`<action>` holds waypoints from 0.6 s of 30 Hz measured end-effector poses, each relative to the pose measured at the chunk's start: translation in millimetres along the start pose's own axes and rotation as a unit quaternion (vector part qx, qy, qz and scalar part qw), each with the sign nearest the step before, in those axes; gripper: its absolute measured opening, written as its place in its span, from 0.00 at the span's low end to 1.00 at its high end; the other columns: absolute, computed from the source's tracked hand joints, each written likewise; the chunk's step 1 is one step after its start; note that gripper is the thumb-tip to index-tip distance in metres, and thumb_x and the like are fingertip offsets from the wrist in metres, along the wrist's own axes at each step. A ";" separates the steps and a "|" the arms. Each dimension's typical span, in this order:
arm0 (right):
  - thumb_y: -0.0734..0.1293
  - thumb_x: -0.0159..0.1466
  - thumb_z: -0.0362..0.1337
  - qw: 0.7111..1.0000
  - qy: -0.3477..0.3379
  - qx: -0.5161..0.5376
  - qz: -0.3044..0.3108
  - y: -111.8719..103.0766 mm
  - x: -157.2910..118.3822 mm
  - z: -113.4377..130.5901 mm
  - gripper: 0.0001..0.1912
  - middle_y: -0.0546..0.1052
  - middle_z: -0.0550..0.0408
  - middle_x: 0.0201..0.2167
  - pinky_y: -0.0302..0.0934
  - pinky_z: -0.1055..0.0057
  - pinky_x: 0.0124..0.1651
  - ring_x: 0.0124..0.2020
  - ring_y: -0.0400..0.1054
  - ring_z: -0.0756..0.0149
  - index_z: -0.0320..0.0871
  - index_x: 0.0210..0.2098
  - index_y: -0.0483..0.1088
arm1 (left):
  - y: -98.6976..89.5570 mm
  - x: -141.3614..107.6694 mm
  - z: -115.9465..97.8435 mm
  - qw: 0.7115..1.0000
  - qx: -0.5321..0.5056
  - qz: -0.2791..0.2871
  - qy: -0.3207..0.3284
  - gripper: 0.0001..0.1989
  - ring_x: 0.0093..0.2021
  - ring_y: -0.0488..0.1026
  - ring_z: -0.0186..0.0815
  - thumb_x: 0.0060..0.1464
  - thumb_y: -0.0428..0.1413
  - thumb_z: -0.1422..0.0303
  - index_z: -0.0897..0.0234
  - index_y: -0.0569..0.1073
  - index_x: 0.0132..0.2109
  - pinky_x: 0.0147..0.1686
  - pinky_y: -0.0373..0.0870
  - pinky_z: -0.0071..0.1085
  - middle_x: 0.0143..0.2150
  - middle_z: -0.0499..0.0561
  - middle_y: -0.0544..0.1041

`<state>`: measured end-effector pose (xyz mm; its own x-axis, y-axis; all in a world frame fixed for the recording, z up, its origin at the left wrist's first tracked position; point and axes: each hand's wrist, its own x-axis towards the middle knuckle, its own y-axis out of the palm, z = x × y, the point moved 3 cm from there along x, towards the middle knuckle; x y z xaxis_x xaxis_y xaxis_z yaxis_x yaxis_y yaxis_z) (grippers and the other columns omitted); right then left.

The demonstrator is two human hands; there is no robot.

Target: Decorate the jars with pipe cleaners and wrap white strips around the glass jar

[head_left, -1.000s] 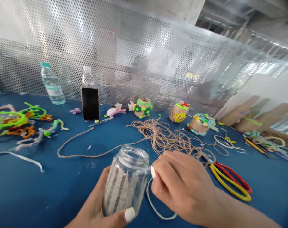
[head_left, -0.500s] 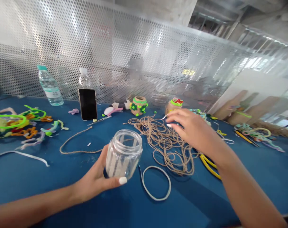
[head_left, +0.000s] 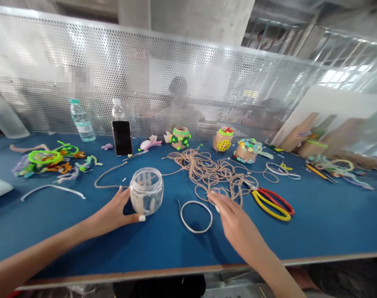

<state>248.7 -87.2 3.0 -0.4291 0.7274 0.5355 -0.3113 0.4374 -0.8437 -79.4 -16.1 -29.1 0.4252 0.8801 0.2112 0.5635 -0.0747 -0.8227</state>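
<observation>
A clear glass jar (head_left: 147, 192), open at the top and with pale strips on its side, stands upright at the table's near middle. My left hand (head_left: 115, 211) grips it from the left, thumb in front and fingers behind. To the right, my right hand (head_left: 233, 217) hovers by the near edge of a loose heap of brown twine (head_left: 207, 167). Its fingertips are pressed together; what is between them, if anything, is hidden. A white cord loop (head_left: 196, 231) lies between jar and right hand. Red-and-yellow-handled scissors (head_left: 273, 203) lie right of the twine.
Twine-wrapped jars (head_left: 179, 139) with bright decorations stand at the back. Left of them are a phone (head_left: 122, 138) and a water bottle (head_left: 83, 126). Colourful pipe-cleaner pieces (head_left: 48, 159) heap up at left. A perforated metal screen (head_left: 200, 91) closes the table's far side.
My right hand has come back toward me from the far side of the twine, uncovering the scissors and decorated jars. The glass jar, tilted and raised before, is now lower and upright.
</observation>
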 end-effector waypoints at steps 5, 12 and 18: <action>0.50 0.65 0.23 0.994 0.080 0.051 -0.050 -3.3 -20.8 -30.2 0.28 0.77 0.47 0.45 0.72 0.65 0.39 0.36 0.75 0.63 0.44 0.61 0.59 | -17.7 -38.4 -17.4 0.988 0.081 -0.128 -0.021 0.35 0.62 0.62 0.55 0.58 0.51 0.49 0.62 0.54 0.65 0.58 0.63 0.54 0.62 0.63 0.64; 0.66 0.63 0.35 0.996 0.040 0.077 0.018 6.6 -17.1 23.4 0.13 0.77 0.45 0.43 0.70 0.59 0.44 0.44 0.73 0.55 0.42 0.47 0.72 | -15.3 -81.7 -98.1 0.928 0.172 -0.247 0.219 0.12 0.46 0.73 0.39 0.61 0.50 0.74 0.62 0.69 0.51 0.47 0.72 0.35 0.46 0.55 0.73; 0.59 0.65 0.25 0.992 0.009 0.120 0.032 14.6 -5.4 58.4 0.11 0.78 0.46 0.39 0.66 0.59 0.46 0.44 0.72 0.58 0.40 0.33 0.71 | 35.9 -63.1 -124.1 0.953 0.199 -0.128 0.190 0.25 0.62 0.63 0.51 0.63 0.48 0.70 0.68 0.56 0.66 0.55 0.69 0.45 0.65 0.67 0.59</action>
<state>196.9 -115.7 -9.9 -0.4403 0.7591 0.4794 -0.4777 0.2540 -0.8410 1.8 -132.5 -6.5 0.5784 0.6074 0.5445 0.4010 0.3697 -0.8382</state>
